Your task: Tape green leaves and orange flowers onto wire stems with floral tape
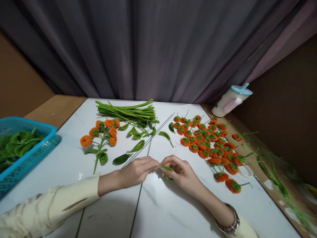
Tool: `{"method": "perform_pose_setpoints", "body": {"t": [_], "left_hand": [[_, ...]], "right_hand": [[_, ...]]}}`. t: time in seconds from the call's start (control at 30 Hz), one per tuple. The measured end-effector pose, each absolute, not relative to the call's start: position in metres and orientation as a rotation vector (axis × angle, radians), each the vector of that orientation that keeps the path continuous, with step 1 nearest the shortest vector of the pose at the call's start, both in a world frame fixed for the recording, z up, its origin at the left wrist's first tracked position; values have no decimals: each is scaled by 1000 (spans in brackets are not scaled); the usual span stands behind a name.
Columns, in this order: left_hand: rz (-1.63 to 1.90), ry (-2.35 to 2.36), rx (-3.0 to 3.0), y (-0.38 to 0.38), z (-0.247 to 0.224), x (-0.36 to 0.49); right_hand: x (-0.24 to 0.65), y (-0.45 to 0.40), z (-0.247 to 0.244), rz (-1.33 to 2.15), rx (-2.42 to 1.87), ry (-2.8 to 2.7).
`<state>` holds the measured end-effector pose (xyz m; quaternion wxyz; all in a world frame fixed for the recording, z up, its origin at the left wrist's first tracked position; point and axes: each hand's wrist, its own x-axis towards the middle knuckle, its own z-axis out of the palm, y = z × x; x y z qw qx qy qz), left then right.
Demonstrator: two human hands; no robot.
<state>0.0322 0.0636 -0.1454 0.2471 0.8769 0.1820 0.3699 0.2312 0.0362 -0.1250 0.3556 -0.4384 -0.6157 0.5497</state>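
Note:
Near the table's front middle, my right hand point(182, 170) pinches a short green pipe cleaner point(166, 168) between thumb and fingers. My left hand point(141, 169) meets it from the other side, its fingertips closed at the pipe cleaner's left end; the left thumb is mostly hidden. Just beyond the hands lie loose green pipe-cleaner leaves point(137, 146), one dark leaf point(122, 159) close to my left wrist. To the left rests a branch with orange flowers point(109, 132) and green leaves. Many orange fuzzy flowers point(204, 145) with green tops and thin stems spread out on the right.
A bundle of green pipe cleaners point(128, 111) lies at the back, with thin dark wires point(160, 125) nearby. At far left stands a blue basket point(47, 147) of green pieces. A lidded cup point(229, 100) stands back right; a white ring point(245, 171) lies at the right edge.

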Motion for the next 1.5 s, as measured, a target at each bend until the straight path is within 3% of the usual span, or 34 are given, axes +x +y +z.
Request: {"method": "perform_pose_setpoints", "body": {"t": [0.73, 1.13, 1.5], "left_hand": [[935, 558, 2319, 64, -142, 32], [614, 739, 1289, 65, -134, 41], [603, 750, 1238, 63, -132, 43]], "right_hand": [[235, 38, -125, 1583, -1133, -1465], [237, 43, -121, 1749, -1122, -1321], [239, 45, -117, 1808, -1149, -1272]]}}
